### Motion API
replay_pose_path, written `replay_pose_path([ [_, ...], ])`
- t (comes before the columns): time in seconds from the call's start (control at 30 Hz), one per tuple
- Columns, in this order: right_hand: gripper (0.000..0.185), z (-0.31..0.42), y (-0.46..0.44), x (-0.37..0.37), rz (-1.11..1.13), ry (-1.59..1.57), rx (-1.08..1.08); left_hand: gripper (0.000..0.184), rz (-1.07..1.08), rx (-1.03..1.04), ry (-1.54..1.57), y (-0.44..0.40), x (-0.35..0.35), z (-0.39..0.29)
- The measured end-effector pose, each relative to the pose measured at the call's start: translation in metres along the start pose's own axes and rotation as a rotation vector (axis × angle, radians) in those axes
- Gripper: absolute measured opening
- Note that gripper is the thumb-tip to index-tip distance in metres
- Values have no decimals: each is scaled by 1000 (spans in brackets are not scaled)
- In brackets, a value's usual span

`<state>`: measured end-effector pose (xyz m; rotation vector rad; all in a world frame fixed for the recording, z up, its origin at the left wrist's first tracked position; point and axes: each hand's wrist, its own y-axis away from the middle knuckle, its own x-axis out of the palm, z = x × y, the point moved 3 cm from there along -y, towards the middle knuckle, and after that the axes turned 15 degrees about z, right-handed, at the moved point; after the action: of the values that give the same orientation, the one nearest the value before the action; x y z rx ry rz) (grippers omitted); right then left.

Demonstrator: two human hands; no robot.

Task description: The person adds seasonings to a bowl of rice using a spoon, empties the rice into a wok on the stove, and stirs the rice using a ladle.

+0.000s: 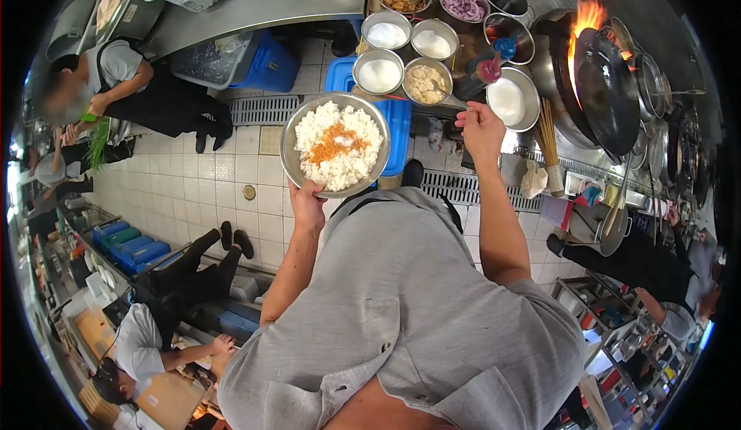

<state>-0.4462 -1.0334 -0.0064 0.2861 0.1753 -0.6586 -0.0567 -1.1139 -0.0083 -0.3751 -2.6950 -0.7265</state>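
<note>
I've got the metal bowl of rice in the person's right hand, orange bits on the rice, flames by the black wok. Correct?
Not quite: the head view shows the metal bowl in the person's left hand. The orange bits on the rice and flames by the black wok are right.

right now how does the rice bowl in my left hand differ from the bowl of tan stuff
The rice bowl looks wider; the tan-filled bowl looks smaller. The rice bowl is held in your left hand, while the tan-filled bowl stands apart from that hand. The rice bowl has orange bits on its white rice; the tan-filled bowl has a utensil in it. Both are round and metallic.
</note>
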Motion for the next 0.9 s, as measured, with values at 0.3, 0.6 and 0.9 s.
replay_pose_path([
  [0.3, 21, 22, 3, 25, -58, 645, -411, 69, 73, -13, -72, -3, -7, 6],
  [0.6, 23, 0, -5, 0, -7, -189, 79, 67, 24, 9, 22, 8, 8, 2],
  [0.9, 22, -13, 3, -4, 13, 1, -67, 66, 74, 10, 3, -2, 16, -3],
])
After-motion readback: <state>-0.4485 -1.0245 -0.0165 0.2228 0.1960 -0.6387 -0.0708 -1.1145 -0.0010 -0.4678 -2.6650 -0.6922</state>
